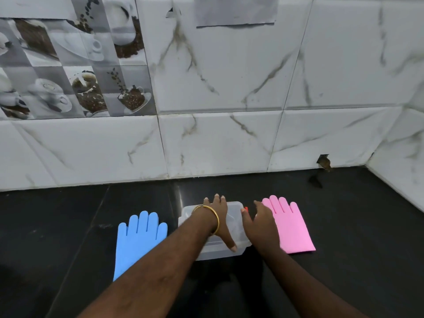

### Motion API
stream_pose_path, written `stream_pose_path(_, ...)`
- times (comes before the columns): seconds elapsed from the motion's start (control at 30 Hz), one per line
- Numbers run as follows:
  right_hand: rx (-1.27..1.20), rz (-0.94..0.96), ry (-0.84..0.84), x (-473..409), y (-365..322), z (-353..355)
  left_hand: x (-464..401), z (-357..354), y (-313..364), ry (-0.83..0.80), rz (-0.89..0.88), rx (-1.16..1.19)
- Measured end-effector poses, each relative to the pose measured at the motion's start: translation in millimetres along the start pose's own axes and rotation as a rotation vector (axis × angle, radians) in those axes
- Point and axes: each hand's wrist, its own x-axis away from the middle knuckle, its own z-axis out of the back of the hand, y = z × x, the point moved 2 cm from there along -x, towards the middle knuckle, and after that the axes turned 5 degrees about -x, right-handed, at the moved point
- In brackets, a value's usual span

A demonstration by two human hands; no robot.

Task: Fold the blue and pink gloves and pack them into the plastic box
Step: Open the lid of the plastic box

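Here, a clear plastic box [231,214] sits on a black counter [68,226] between two gloves, its lid on, with a small red clip [246,208] showing at its far right corner. The left hand [218,216] lies across the top of the box, palm down, with the fingers straight and spread toward the far edge and the thumb reaching down over the near edge; it rests on the lid without curling round it. A gold bangle [212,216] circles that wrist. The right hand [259,223] is just beside the box on its right, fingers relaxed and loosely extended, the thumb touching or nearly touching the box's right side; whether it presses the box I cannot tell. It holds nothing. The blue glove [135,239] lies flat on the counter to the left of the box, fingers pointing to the wall, unfolded, its cuff partly hidden under the left forearm. The pink glove [291,226] lies flat to the right of the box, also unfolded with fingers toward the wall, its left edge partly covered by the right hand. Neither glove is in the box. Behind the counter stands a wall of white marbled tiles [229,138], with coffee-picture tiles [75,76] at the upper left and a sheet of paper [236,10] stuck near the top.
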Motion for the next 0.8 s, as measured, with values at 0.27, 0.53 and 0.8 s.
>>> stream_pose_path(0.27,0.042,-0.026,-0.155,2,12,3,-8,1,10,-0.043,0.063,-0.046)
stream_pose_path(0.53,0.097,-0.031,-0.087,-2,10,2,-9,-1,9,-0.039,0.069,-0.031)
stream_pose_path(0.8,-0.220,-0.239,-0.118,-6,30,0,-10,-1,9,-0.045,0.084,-0.035)
